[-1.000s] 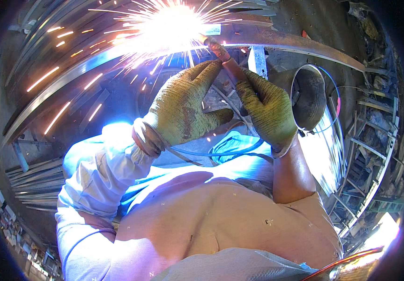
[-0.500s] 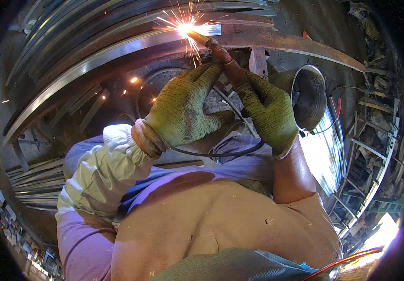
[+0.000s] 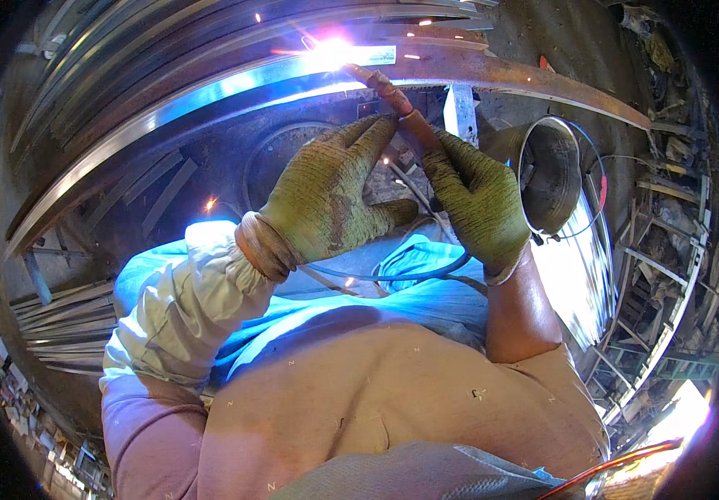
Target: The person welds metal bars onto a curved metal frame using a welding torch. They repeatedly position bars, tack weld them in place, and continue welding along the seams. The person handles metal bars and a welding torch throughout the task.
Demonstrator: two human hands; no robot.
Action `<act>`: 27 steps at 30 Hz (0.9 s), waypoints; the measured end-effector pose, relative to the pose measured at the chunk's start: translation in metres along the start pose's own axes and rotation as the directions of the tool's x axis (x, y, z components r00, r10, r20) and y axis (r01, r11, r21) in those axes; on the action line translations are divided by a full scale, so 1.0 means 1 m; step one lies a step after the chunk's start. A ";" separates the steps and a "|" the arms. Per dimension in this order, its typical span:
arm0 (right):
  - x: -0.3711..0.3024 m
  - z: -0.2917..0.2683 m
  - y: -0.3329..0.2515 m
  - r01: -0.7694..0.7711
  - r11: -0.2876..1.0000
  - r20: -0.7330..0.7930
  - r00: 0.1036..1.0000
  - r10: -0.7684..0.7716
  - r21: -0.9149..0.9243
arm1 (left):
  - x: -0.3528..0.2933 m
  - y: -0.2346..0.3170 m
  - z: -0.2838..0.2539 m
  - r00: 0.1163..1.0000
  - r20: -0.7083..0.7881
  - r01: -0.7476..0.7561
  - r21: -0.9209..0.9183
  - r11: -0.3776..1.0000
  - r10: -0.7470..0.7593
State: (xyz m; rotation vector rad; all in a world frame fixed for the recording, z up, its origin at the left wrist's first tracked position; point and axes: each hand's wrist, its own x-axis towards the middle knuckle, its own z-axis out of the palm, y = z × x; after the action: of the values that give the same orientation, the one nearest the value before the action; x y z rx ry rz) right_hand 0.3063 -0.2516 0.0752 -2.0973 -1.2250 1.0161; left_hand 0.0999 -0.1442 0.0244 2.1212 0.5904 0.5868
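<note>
My right hand (image 3: 484,204), in a green work glove, is closed around the handle of a welding torch (image 3: 415,127). The torch's reddish neck points up and left to a blazing white-violet arc (image 3: 332,53), whose glare hides its tip. That arc burns on a shiny metal bar (image 3: 184,102) that curves across the upper left. My left hand (image 3: 322,196), gloved alike, has its fingers stretched out and its thumb apart. Its fingertips are at the torch's neck; whether they touch it I cannot tell. A dark cable (image 3: 426,273) runs below my hands.
Long metal bars (image 3: 92,75) lie beyond the arc. A rusty beam (image 3: 559,82) stretches to the right above a short post (image 3: 460,112). A round metal container (image 3: 553,175) lies right of my right hand, and thin strips (image 3: 67,325) are at lower left.
The orange burst of sparks has given way to a brighter white-violet glare, which lights my lap and the bar blue. Both hands and the torch have hardly moved.
</note>
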 end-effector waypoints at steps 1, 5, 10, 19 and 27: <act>-0.001 0.000 0.000 0.027 1.000 -0.011 1.000 -0.027 0.000 | 0.000 0.000 -0.001 1.000 -0.006 -0.015 0.034 0.999 0.015; 0.001 0.001 0.002 0.030 1.000 -0.025 0.999 -0.030 0.009 | 0.000 0.002 0.000 1.000 -0.009 0.015 -0.141 0.990 -0.016; 0.002 0.002 0.000 -0.064 0.997 0.014 0.998 0.063 0.031 | 0.000 -0.001 0.000 1.000 0.009 0.004 -0.026 1.000 -0.004; 0.001 0.007 0.010 0.094 0.990 -0.056 0.995 -0.088 0.101 | -0.003 -0.002 0.000 1.000 0.009 -0.019 -0.077 0.997 0.020; -0.004 -0.002 -0.006 -0.081 0.997 0.023 0.996 0.081 -0.017 | -0.002 0.002 0.002 0.999 0.048 0.028 -0.084 0.996 -0.024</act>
State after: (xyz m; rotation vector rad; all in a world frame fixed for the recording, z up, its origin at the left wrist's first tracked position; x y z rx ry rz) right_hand 0.3039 -0.2521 0.0825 -2.1687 -1.1710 1.0724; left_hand 0.0999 -0.1476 0.0241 2.0389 0.5567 0.5369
